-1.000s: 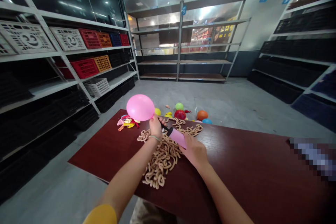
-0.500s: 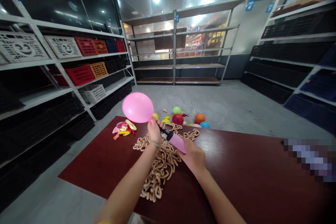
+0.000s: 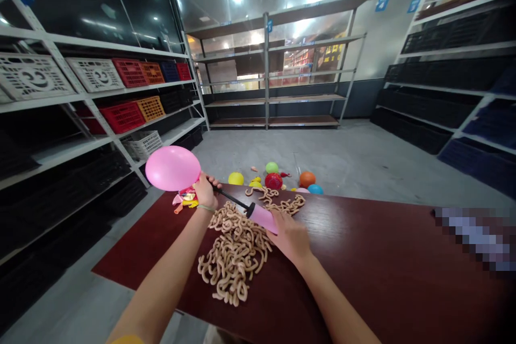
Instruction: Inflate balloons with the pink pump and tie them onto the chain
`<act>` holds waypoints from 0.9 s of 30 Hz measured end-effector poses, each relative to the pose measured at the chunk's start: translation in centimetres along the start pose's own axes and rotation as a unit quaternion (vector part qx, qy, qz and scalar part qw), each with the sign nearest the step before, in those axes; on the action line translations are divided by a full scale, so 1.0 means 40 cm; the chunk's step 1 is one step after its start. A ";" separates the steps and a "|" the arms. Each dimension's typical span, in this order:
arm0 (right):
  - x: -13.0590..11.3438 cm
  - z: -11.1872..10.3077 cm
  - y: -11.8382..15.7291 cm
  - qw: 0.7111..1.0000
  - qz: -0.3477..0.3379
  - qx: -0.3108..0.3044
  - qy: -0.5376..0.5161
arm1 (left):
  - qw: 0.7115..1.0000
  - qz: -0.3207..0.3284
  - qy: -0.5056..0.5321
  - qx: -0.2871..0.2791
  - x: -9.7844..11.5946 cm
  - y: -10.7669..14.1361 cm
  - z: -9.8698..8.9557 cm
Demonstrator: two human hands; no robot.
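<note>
A blown-up pink balloon (image 3: 172, 168) sits over the table's left back part. My left hand (image 3: 207, 191) is closed round its neck and the end of a hand balloon pump (image 3: 261, 216). From there a black rod runs out of the pump's pink barrel. My right hand (image 3: 291, 236) wraps the barrel's other end; the fingers' undersides are hidden. Below both hands lies a heap of beige curled, worm-like pieces (image 3: 234, 258). Loose uninflated balloons (image 3: 186, 199) lie just behind my left hand, partly covered by the pink balloon.
The dark red table (image 3: 363, 269) spreads to the right, with a blurred-out item (image 3: 475, 239) at its right end. Several inflated balloons, among them an orange one (image 3: 307, 179), lie on the floor beyond. Shelves with crates (image 3: 121, 115) stand at the left; racks line the back and right.
My left hand has moved left with the pink balloon, and more of the pump's black rod shows between my hands. My right hand has shifted slightly left on the barrel.
</note>
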State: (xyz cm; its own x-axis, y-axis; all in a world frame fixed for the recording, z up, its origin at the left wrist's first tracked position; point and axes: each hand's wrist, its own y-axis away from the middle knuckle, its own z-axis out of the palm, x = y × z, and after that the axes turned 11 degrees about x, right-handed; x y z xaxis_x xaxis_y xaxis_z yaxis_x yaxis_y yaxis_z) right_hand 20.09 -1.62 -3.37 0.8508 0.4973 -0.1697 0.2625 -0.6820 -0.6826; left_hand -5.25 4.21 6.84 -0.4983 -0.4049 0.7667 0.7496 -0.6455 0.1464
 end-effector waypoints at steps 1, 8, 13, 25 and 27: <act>0.000 0.000 0.000 1.000 0.005 0.000 0.002 | 1.000 0.003 0.003 0.004 -0.005 0.003 0.002; 0.023 -0.005 0.007 0.997 0.035 -0.010 0.062 | 0.999 -0.047 0.009 -0.016 -0.183 0.161 0.031; 0.035 -0.028 0.001 0.998 0.034 -0.014 0.043 | 0.996 -0.061 0.023 -0.066 -0.220 0.236 0.039; 0.005 -0.030 -0.019 0.998 -0.051 -0.010 0.028 | 0.998 -0.042 -0.041 -0.001 -0.161 0.141 -0.012; 0.002 -0.030 -0.023 0.998 -0.061 -0.006 0.025 | 0.999 -0.048 -0.018 0.019 -0.155 0.143 -0.006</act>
State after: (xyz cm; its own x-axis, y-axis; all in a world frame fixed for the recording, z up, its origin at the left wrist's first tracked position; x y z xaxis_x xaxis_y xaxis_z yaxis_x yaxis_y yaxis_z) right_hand 20.47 -1.61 -1.89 0.8344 0.5489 -0.0500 0.3697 -0.6245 -0.6880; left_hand 2.01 2.88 2.78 -0.5529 -0.3189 0.7698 0.7162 -0.6541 0.2434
